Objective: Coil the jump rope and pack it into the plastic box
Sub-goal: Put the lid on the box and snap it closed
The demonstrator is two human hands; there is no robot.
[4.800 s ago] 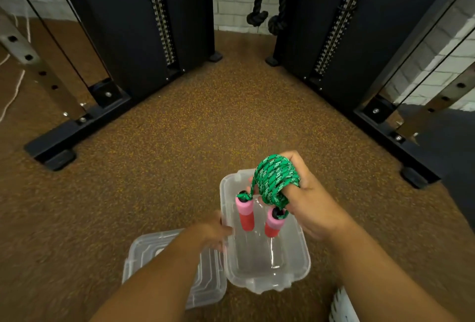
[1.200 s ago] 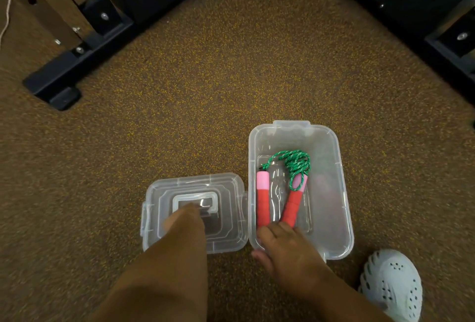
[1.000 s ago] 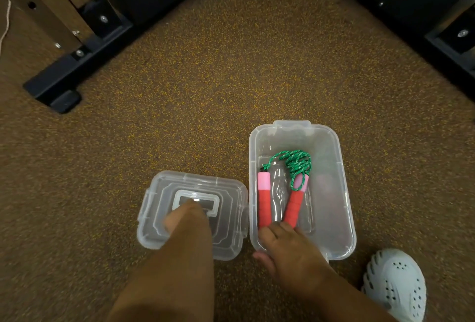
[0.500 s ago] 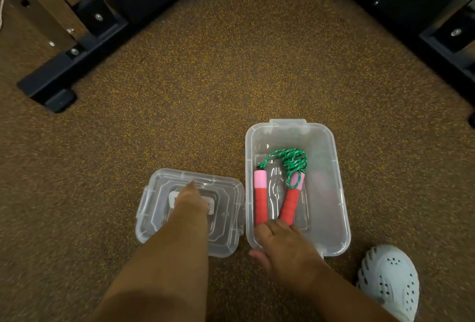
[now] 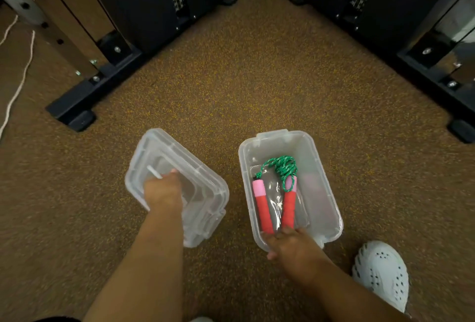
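Lying on the bottom of the plastic box (image 5: 326, 193), the jump rope (image 5: 279, 190) is seen already coiled: its green cord (image 5: 282, 167) is bunched toward the far end of the box, and its two red handles (image 5: 263, 212) run lengthwise toward the near end, slightly splayed. The box stands open on the floor (image 5: 244, 85), its long axis pointing away from the person. Its near rim is grasped by the right hand (image 5: 295, 247), with the fingers curled over the edge just beside the handle ends; whether the handles are actually touched cannot be told. The clear lid (image 5: 203, 188) is held to the left of the box, apart from it, tilted and turned at an angle to the box's long axis. It is gripped by the left hand (image 5: 162, 192), whose fingers are closed on it at its near left part. Packing is judged complete, and closing is judged to be the step in hand. The coming move turns on one relation: the box lies to the right of the lid-bearing grip, so the lid would have to be carried rightward and rotated until its long side matches the box. The left hand is the nearer one for that, while the box is steadied by the right. A white shoe (image 5: 380, 273) is seen near the right edge of the box, and dark machine frames (image 5: 84, 105) stand at the far floor corners.
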